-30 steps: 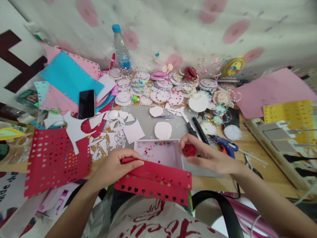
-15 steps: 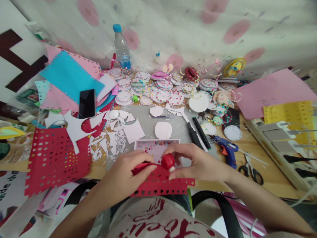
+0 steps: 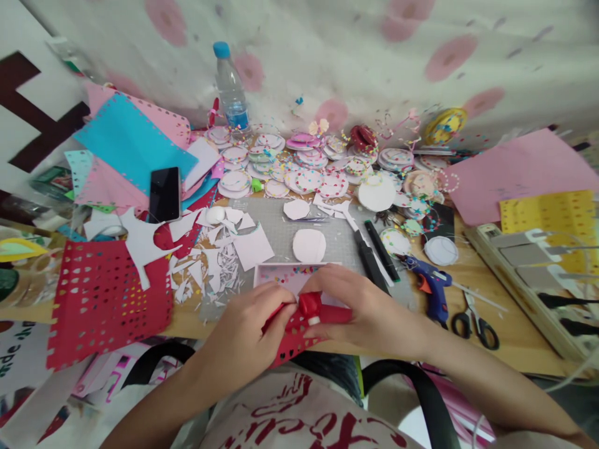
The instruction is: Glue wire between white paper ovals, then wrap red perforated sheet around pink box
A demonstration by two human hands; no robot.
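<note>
My left hand is closed on a red foam-like sheet with rows of punched heart-shaped holes, part of it folded up in my fingers. My right hand grips a small red craft punch with a white part at its lower end. The punch sits against the sheet, close to my left fingertips; whether the edge is inside its slot I cannot tell. Just beyond both hands, a shallow white tray holds small colored cut-outs, partly hidden by my hands.
White scraps and another punched red sheet lie to the left, near a phone. Decorated white discs and a bottle line the back. A cutter, blue glue gun, scissors and power strip lie to the right.
My right hand has brought the punch slightly left and closer to my left fingers. The red sheet has turned, its lower edge now slanting instead of level.
</note>
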